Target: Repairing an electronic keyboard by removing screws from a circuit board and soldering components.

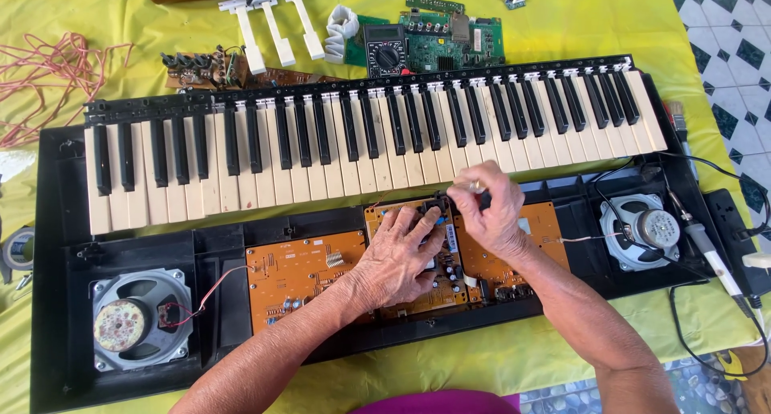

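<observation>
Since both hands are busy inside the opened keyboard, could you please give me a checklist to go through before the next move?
1. Left hand flat on the middle orange circuit board: ok.
2. Right hand pinching a small part at that board's top edge: ok; what the part is, cannot tell.
3. Row of black and white keys lying clear of the boards: ok.
4. Red wire reaching the left round speaker: ok.
5. Soldering iron at the right, off the boards: ok; whether hot, cannot tell.
</observation>
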